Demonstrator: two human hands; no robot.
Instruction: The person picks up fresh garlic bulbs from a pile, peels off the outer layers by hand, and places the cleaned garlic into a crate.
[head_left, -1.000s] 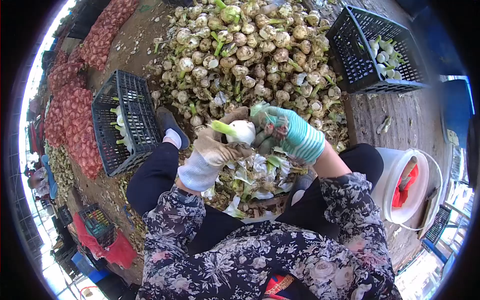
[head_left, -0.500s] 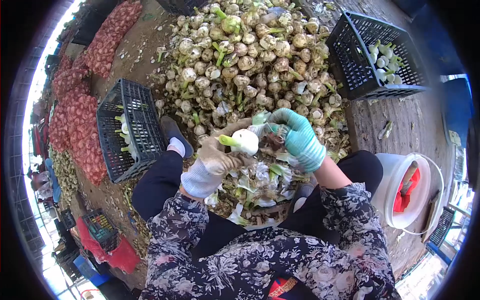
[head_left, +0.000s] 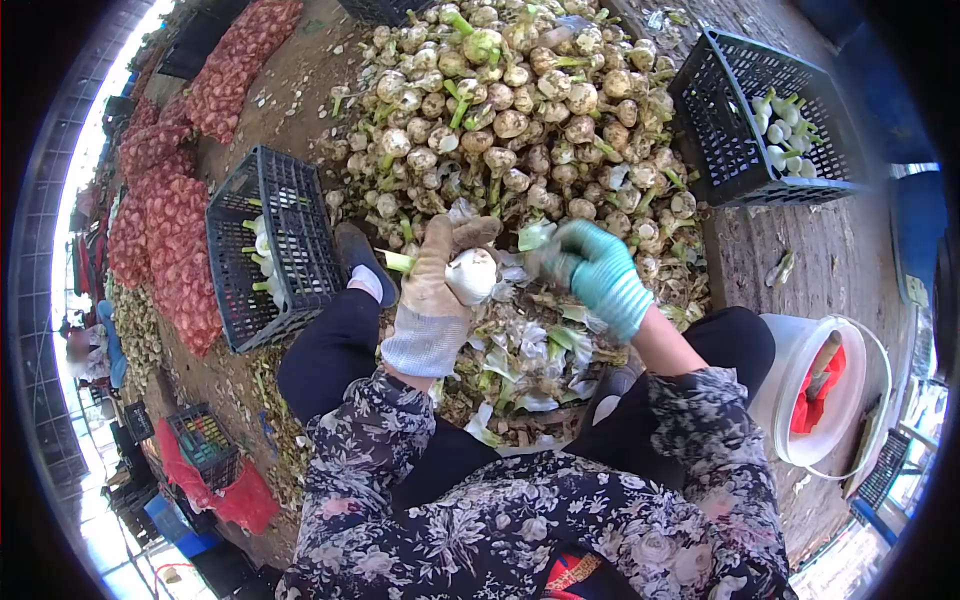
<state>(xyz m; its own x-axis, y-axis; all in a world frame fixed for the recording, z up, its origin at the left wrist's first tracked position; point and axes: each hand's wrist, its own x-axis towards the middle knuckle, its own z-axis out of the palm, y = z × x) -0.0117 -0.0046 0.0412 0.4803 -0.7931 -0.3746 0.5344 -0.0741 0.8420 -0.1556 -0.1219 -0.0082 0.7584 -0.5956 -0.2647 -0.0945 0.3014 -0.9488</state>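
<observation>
My left hand point(head_left: 432, 290), in a tan and grey glove, is closed round a white garlic bulb point(head_left: 471, 277); its green stem points left past the hand. To the right, my right hand point(head_left: 592, 270) wears a striped teal glove, with curled fingers blurred by motion. A pale green piece of skin point(head_left: 536, 235) shows at those fingertips; whether they grip it is unclear. The hands are apart. Beyond them rises a big heap of unpeeled garlic bulbs point(head_left: 510, 125). Below them lie loose peelings point(head_left: 530, 350) between my legs.
A black crate point(head_left: 262, 315) with peeled bulbs stands left, another crate point(head_left: 770, 190) with bulbs at upper right. A white bucket point(head_left: 785, 400) holding a red cloth and a handled tool is at right. Red net sacks point(head_left: 180, 245) lie far left; a person point(head_left: 90, 352) is beyond.
My left hand has turned more upright with the bulb, and its stem now points left from behind the fingers. My right hand has come away from the bulb. The view has shifted slightly.
</observation>
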